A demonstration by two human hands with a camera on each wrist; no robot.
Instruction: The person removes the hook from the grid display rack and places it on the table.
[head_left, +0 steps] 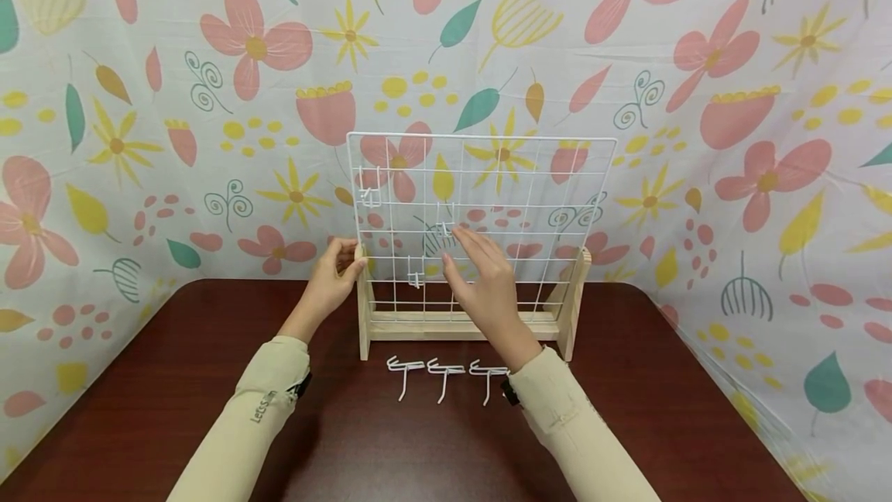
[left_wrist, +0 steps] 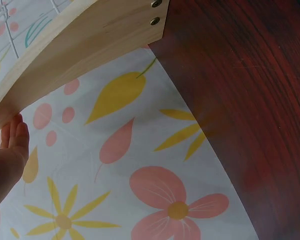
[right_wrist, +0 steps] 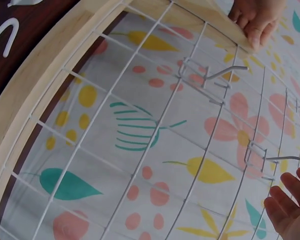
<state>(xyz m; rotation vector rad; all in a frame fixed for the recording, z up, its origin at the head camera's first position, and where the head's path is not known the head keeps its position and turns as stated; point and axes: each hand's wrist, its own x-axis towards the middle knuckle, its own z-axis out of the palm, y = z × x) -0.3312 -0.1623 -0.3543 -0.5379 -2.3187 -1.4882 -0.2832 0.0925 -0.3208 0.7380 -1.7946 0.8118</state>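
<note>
A white wire grid panel (head_left: 488, 207) stands upright in a wooden stand (head_left: 460, 331). My left hand (head_left: 333, 276) holds the top of the stand's left side piece, thumb in front and fingers behind; the left wrist view shows the fingers against the wood. White metal hooks hang on the grid: an upper-left hook (head_left: 370, 196), a middle hook (head_left: 446, 228) and a lower hook (head_left: 415, 278). Beside the middle hook is my right hand (head_left: 490, 289), its fingers extended and apart. In the right wrist view, its fingertips are close to that hook (right_wrist: 277, 159) without gripping it.
Three loose white hooks lie in a row on the dark wood table in front of the stand: a left one (head_left: 406, 366), a middle one (head_left: 446, 369) and a right one (head_left: 488, 371), partly near the right sleeve. Behind hangs a flower-patterned cloth (head_left: 279, 138).
</note>
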